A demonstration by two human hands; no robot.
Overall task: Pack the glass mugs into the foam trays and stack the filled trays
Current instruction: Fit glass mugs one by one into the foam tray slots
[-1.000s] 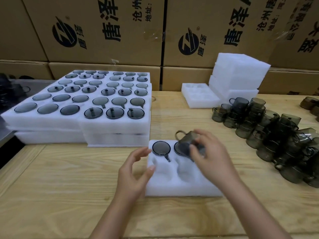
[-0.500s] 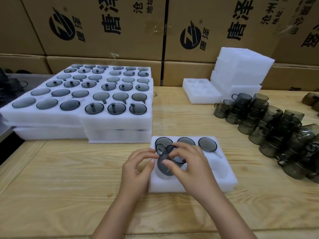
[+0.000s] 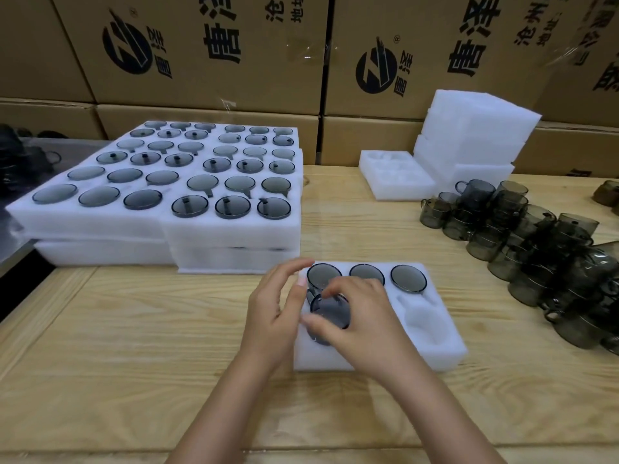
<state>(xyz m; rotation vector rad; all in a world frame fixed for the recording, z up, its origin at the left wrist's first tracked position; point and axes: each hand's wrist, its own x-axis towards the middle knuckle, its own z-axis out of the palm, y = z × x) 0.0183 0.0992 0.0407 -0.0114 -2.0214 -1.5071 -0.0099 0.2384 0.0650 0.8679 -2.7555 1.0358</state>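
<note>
Right hand [image 3: 365,318] grips mug [image 3: 330,313] over tray [image 3: 435,346]; left hand [image 3: 271,316] beside.

A white foam tray [image 3: 435,349] lies flat at the near middle of the table, with six round pockets in two rows. Its back row is full: three smoky grey glass mugs [image 3: 408,278] sit sunk to their rims, side by side. A fourth mug [image 3: 330,313], the same dark tint, stands partly down in the front left pocket, gripped by the right hand [image 3: 365,323]. The front right pocket [image 3: 423,321] holds nothing. To the left, filled trays [image 3: 231,231] sit stacked two layers high. More loose mugs [image 3: 536,242] are heaped at the right.
</note>
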